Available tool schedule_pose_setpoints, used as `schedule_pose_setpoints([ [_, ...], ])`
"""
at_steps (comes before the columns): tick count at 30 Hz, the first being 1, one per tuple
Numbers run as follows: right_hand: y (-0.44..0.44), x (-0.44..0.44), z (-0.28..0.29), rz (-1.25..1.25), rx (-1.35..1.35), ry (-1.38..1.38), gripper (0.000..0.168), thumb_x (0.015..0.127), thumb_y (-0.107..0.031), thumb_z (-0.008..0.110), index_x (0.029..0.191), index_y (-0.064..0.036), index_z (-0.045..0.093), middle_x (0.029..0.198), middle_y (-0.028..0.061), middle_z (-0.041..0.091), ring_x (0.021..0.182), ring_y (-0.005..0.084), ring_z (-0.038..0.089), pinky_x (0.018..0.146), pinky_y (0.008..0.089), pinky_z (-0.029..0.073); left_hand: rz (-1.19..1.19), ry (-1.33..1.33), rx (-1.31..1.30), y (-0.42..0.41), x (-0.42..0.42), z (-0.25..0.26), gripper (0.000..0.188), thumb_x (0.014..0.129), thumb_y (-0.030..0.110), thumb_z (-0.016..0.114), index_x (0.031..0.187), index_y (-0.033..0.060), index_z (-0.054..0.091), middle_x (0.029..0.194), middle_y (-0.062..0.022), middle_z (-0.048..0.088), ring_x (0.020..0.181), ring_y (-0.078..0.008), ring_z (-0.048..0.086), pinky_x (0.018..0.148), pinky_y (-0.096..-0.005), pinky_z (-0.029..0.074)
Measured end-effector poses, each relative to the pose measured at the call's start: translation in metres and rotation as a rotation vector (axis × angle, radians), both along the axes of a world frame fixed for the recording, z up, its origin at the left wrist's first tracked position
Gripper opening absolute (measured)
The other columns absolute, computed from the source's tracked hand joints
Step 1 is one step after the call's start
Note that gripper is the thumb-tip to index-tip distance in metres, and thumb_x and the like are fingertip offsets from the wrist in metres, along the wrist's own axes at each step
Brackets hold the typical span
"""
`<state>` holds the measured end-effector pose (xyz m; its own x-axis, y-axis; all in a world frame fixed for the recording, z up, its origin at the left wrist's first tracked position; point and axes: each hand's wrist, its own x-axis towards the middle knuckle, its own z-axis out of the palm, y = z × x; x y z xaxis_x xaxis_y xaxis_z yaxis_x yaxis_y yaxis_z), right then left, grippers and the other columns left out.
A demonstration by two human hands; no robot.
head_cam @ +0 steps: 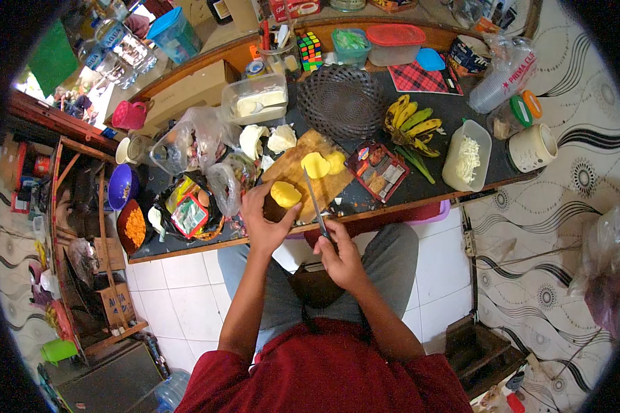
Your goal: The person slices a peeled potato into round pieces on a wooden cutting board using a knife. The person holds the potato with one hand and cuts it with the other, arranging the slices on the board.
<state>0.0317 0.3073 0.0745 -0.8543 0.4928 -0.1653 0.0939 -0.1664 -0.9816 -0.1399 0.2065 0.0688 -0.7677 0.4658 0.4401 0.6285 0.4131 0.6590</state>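
A wooden cutting board (pixel 290 168) lies aslant near the front edge of the dark table. My left hand (pixel 262 216) has its thumb and fingers around a peeled yellow potato (pixel 285 195) at the board's near left. In my right hand (pixel 340 254) is the handle of a kitchen knife (pixel 315 205). Its blade points away from me over the board, the tip by the yellow potato slices (pixel 315 165). White cabbage pieces (pixel 253 140) sit just beyond the board's left side.
Right of the board are a red food packet (pixel 378 172), bananas (pixel 414 124) and a tub of shredded white vegetable (pixel 466 155). A black woven basket (pixel 341 100) stands behind. To the left are plastic bags (pixel 225 188), a bowl of orange shreds (pixel 133 227) and a purple bowl (pixel 123 187).
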Motion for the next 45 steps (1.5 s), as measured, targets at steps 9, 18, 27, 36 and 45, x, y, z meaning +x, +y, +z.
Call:
schedule_pose_setpoints([
  [9, 0.003, 0.007, 0.016, 0.106, 0.382, -0.002, 0.033, 0.101, -0.016, 0.053, 0.13, 0.0, 0.053, 0.081, 0.0171, 0.065, 0.073, 0.0301, 0.066, 0.07, 0.0404, 0.051, -0.047, 0.078, -0.238, -0.003, 0.005, 0.022, 0.067, 0.06, 0.023, 0.084, 0.122, 0.0052, 0.064, 0.11, -0.0116, 0.062, 0.108, -0.0315, 0.055, 0.095, -0.0436, 0.041],
  [18, 0.002, 0.011, 0.011, 0.065, 0.6, -0.077, 0.037, 0.099, -0.014, 0.051, 0.134, -0.001, 0.054, 0.105, 0.0284, 0.066, 0.092, 0.0479, 0.064, 0.081, 0.0555, 0.051, -0.049, 0.03, -0.315, 0.004, 0.008, 0.028, 0.069, 0.059, 0.023, 0.084, 0.123, 0.0061, 0.065, 0.111, -0.0111, 0.062, 0.108, -0.0304, 0.055, 0.095, -0.0425, 0.04],
  [27, -0.001, 0.013, 0.011, 0.006, 0.63, -0.091, 0.037, 0.097, -0.012, 0.053, 0.132, 0.001, 0.056, 0.102, 0.0286, 0.067, 0.091, 0.0471, 0.065, 0.08, 0.0534, 0.052, -0.155, -0.122, 0.045, -0.003, 0.004, -0.008, 0.062, 0.068, 0.021, 0.089, 0.122, 0.0038, 0.064, 0.122, -0.0153, 0.065, 0.112, -0.0325, 0.058, 0.098, -0.0425, 0.041],
  [36, -0.002, 0.007, 0.014, 0.059, 0.579, -0.14, 0.039, 0.094, -0.007, 0.053, 0.132, 0.003, 0.053, 0.103, 0.0293, 0.066, 0.092, 0.0478, 0.065, 0.082, 0.0528, 0.053, -0.112, -0.231, 0.075, -0.004, 0.007, -0.016, 0.054, 0.077, 0.021, 0.085, 0.124, 0.0052, 0.064, 0.121, -0.0129, 0.065, 0.113, -0.03, 0.057, 0.101, -0.0394, 0.038],
  [45, -0.003, -0.001, 0.013, 0.05, 0.591, -0.093, 0.042, 0.092, -0.004, 0.051, 0.133, 0.004, 0.052, 0.104, 0.031, 0.065, 0.092, 0.0486, 0.064, 0.084, 0.0538, 0.052, -0.108, -0.236, 0.087, -0.006, 0.006, -0.021, 0.052, 0.078, 0.019, 0.083, 0.125, 0.0053, 0.066, 0.12, -0.0142, 0.066, 0.11, -0.0291, 0.059, 0.1, -0.0381, 0.041],
])
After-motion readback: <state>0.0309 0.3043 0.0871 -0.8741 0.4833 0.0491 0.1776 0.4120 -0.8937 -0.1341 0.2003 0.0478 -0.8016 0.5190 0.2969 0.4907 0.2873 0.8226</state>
